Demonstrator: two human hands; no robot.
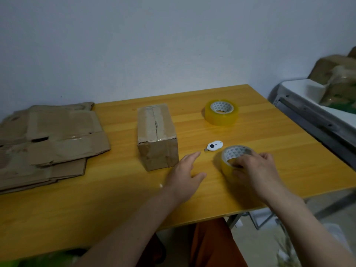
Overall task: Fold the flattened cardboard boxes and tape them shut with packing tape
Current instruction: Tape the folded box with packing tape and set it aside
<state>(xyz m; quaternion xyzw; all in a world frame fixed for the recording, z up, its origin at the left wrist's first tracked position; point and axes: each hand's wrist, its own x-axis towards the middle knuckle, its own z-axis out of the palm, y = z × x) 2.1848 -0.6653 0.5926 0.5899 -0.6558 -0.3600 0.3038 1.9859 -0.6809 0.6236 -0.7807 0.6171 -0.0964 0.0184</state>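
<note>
Dim, even indoor light with soft shadows; glare on the taped box (157,130); right hand (256,166) motion-blurred; wide-angle edges bowed and soft.

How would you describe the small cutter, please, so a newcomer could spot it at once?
On the yellow wooden table, look between the taped cardboard box and the nearer tape roll. The cutter is the small white oval with a black dot.

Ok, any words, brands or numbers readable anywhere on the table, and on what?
No readable text anywhere.
Far tape roll: triangle pattern inside the core, no letters.
Near tape roll, held by the right hand: same pattern, blurred.
Small white cutter: black dot only.
Taped box and flat cardboard: no print visible.
</note>
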